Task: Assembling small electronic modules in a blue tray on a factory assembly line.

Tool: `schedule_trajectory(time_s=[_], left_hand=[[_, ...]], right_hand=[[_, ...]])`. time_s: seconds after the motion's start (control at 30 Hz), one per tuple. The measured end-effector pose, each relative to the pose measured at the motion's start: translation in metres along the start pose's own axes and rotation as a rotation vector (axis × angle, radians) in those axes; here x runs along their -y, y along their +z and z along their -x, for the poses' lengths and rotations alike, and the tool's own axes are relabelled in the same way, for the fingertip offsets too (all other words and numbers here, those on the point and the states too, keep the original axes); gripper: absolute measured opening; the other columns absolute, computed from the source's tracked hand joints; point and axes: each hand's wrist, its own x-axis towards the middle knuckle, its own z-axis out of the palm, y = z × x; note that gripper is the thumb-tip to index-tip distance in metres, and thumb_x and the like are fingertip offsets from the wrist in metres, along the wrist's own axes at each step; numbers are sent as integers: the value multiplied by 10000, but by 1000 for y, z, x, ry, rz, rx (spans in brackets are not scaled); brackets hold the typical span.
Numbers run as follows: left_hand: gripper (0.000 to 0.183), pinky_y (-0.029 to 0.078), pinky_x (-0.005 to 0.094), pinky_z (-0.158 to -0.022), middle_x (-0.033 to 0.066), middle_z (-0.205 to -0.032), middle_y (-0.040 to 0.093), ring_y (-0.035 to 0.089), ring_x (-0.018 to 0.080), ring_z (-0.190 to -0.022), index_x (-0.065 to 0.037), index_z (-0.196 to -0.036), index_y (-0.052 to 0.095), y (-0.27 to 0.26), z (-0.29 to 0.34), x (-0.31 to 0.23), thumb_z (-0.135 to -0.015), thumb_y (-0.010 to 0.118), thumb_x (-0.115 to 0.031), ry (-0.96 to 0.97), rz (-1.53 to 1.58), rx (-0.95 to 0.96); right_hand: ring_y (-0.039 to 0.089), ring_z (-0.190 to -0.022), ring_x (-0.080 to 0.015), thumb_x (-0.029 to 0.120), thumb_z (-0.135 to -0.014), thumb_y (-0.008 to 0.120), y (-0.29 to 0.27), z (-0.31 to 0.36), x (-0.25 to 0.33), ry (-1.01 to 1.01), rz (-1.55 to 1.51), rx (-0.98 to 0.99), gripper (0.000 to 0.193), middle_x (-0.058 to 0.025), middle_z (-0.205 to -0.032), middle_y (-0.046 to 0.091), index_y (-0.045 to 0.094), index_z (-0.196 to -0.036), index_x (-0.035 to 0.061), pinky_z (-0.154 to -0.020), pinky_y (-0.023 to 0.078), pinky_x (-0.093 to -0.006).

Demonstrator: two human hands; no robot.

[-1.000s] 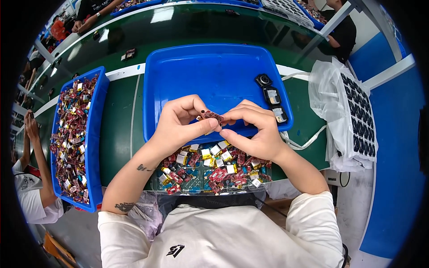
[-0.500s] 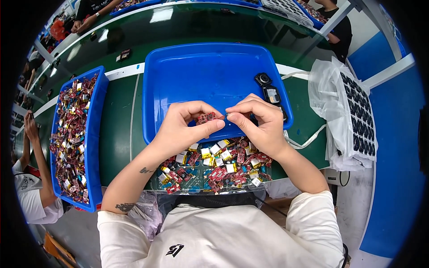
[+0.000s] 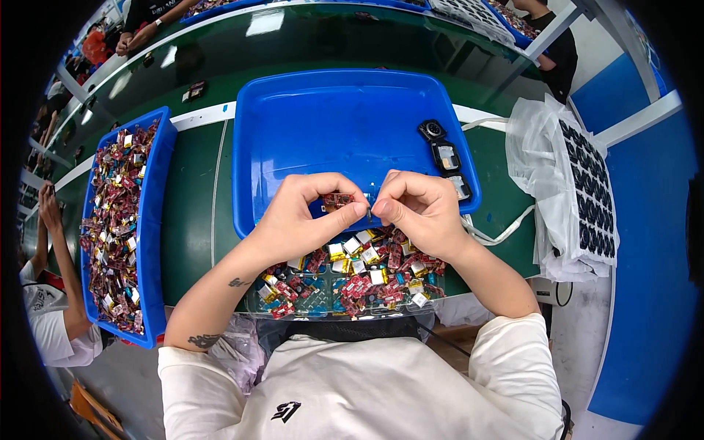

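My left hand [image 3: 315, 209] is closed on a small red circuit board [image 3: 339, 199], held over the near edge of the blue tray [image 3: 315, 82]. Close beside it, my right hand [image 3: 422, 209] is pinched at the fingertips, almost meeting the left thumb. A tiny piece shows between the two sets of fingertips, too small to name. Below both hands lies a clear plastic tray [image 3: 315, 299] heaped with red circuit boards and silver battery cells with yellow edges [image 3: 370, 255]. Inside the blue tray, along its right side, black plastic housings [image 3: 445, 155] stand in a row.
At the left stands a long blue bin [image 3: 158, 220] full of boards and batteries. On the right, a stack of black round parts [image 3: 587, 191] rests on white wrapping [image 3: 528, 147]. Across the green conveyor belt [image 3: 198, 70] other people are at work; another person's arm shows far left.
My right hand has turned its fingers more upright and drawn in against the left fingertips. A housing at the tray's right is now less covered. Items on the belt have shifted left.
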Motion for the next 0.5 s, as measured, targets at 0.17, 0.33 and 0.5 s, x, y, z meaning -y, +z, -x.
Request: schedule_trajectory(time_s=[0.17,0.33,0.5], left_hand=[[119,392,186,-579,-23,-721,596,490,18,-665,-9,-849,649,-1,-1,4,-847,651,-128,-67,120,-59],[124,391,178,-580,-17,-738,608,491,15,-662,-5,-859,655,-2,0,3,-849,653,-128,-85,148,-69],[135,423,191,-620,4,-783,637,524,32,-696,-4,-886,669,-1,-2,1,-838,670,-130,-40,110,-14]], right_hand=[[521,-643,-60,97,-830,681,0,-3,-5,-167,12,-64,113,-35,-731,628,645,-820,-9,-567,402,-201],[497,-612,-91,53,-834,638,-1,-3,-6,-179,178,-56,61,-42,-757,622,623,-803,2,-579,405,-228],[469,-606,-88,69,-858,609,-3,-3,-4,-187,217,36,77,-31,-743,592,591,-811,12,-569,392,-228]])
